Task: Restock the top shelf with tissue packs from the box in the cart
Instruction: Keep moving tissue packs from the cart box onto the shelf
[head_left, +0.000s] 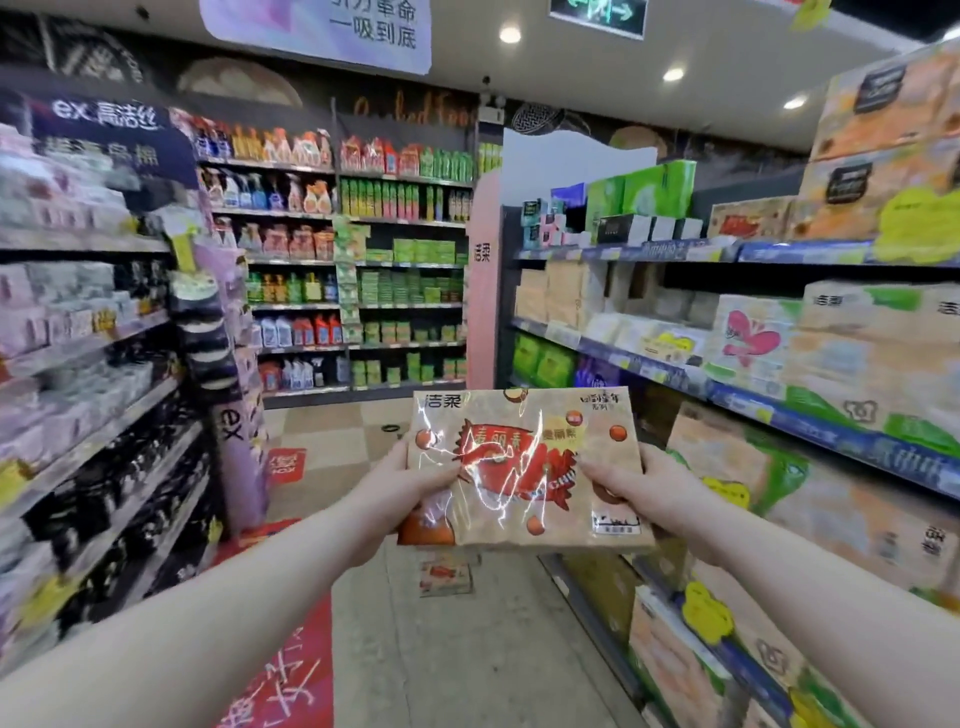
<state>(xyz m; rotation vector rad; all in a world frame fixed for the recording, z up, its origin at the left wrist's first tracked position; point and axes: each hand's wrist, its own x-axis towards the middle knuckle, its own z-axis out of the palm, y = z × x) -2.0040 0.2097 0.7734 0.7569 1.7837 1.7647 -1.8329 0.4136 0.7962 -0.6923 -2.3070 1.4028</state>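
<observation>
A beige tissue pack with a red fish print and glossy wrap is held flat in front of me, at about waist height in the aisle. My left hand grips its left edge and my right hand grips its right edge. The top shelf on the right carries stacked tissue packs of similar colour at its near end. The cart and its box are out of view.
Shelving lines both sides of the aisle, with tissue bundles on the right and small packets on the left. A single tissue pack lies on the floor ahead. A back wall shelf holds cleaning bottles.
</observation>
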